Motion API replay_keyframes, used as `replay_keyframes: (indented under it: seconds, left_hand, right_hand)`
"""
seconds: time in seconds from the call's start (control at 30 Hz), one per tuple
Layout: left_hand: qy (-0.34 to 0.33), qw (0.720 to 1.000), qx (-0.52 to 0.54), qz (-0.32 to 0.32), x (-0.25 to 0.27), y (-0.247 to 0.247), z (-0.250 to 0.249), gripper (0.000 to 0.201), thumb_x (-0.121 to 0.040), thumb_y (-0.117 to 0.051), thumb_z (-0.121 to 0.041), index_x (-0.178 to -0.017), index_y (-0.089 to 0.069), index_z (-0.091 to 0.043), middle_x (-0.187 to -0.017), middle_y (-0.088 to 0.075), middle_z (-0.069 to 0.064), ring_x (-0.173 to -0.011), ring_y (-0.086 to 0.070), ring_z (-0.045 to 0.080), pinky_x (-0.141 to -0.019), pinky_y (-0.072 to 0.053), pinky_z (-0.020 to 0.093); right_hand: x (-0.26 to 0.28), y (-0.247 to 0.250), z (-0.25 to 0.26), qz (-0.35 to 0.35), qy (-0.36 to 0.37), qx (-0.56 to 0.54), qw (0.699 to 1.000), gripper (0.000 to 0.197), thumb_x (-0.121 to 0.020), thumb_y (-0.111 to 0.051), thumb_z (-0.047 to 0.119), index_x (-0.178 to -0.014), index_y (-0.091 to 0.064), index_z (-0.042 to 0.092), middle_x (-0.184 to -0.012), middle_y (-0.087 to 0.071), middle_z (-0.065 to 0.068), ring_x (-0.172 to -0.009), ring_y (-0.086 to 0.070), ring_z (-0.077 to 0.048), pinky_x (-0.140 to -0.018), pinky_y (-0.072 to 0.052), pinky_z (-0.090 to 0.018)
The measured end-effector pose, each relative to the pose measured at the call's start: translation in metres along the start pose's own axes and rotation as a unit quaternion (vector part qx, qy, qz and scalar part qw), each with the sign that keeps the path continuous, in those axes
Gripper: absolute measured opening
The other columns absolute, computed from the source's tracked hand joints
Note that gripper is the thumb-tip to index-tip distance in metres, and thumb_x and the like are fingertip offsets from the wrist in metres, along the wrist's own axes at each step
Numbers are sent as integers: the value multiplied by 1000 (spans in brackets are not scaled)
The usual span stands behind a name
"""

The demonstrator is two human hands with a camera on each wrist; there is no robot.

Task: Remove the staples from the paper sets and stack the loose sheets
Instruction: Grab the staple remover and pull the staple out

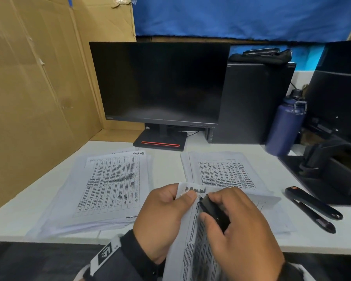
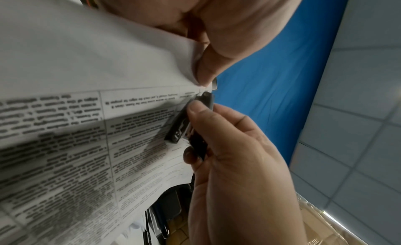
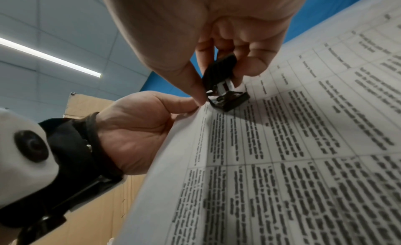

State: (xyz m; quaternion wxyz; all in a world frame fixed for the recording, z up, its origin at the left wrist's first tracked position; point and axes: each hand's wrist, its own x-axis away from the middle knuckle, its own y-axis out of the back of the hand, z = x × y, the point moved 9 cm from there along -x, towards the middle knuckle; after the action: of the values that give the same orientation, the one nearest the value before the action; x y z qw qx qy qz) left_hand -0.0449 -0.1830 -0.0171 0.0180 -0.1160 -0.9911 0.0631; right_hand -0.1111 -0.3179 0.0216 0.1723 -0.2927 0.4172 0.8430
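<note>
Your left hand (image 1: 166,218) pinches the top corner of a stapled paper set (image 1: 193,246), thumb on the printed face and fingers behind it, holding the set raised above the near edge of the desk (image 1: 168,169). Your right hand (image 1: 243,230) grips a small black staple remover (image 1: 213,211) between thumb and fingertips, its nose touching the paper right beside your left thumb. In the right wrist view the remover's (image 3: 225,87) two halves stand apart at the tip, pressed against that corner; the staple itself is too small to make out.

Beyond your left hand, a pile of printed sheets (image 1: 109,185) lies flat on the desk, a handwritten heading on its top page. Beyond your right hand lies a second pile (image 1: 225,171), partly covered by the set you hold.

Further out to the right of your right hand, a black stapler (image 1: 312,205) rests on the desk, and past it a dark blue bottle (image 1: 284,126) stands upright with its lid on; what it holds cannot be seen. A dark monitor (image 1: 160,82) stands behind both piles.
</note>
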Motion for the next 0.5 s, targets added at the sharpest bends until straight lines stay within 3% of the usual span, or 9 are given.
replay_keyframes:
  seconds: [0.13,0.3,0.4,0.5]
  left_hand:
    - [-14,1000,-4,4,2,-5,1,20,-100,-63,-10,-93,-81,-10,-93,-79,23,-84,-73,36,-87,-58,60]
    - [-2,997,74,23,3,-11,0,22,-97,-61,-6,-88,-81,-5,-88,-78,22,-72,-74,26,-64,-60,34]
    - [-6,995,96,33,5,-14,-6,21,-96,-62,-7,-89,-81,-6,-88,-79,20,-70,-74,24,-62,-60,32]
    - [-21,995,93,31,8,-13,-10,20,-97,-62,-7,-92,-81,-6,-90,-79,20,-75,-75,24,-67,-60,33]
  right_hand:
    - [0,3,-7,0,-27,-30,999,24,-72,-73,30,-91,-58,33,-88,-56,17,-81,-60,-5,-69,-51,-27]
    - [6,2,-16,-38,-86,-133,987,35,-78,-81,21,-96,-56,38,-94,-61,18,-88,-63,-3,-71,-50,-18]
    - [8,10,-4,-93,-49,-109,988,30,-79,-74,24,-98,-56,37,-94,-58,18,-90,-62,-4,-73,-49,-20]
    - [9,16,8,-126,-2,-61,990,25,-78,-72,19,-101,-63,22,-95,-57,11,-89,-61,-12,-75,-49,-28]
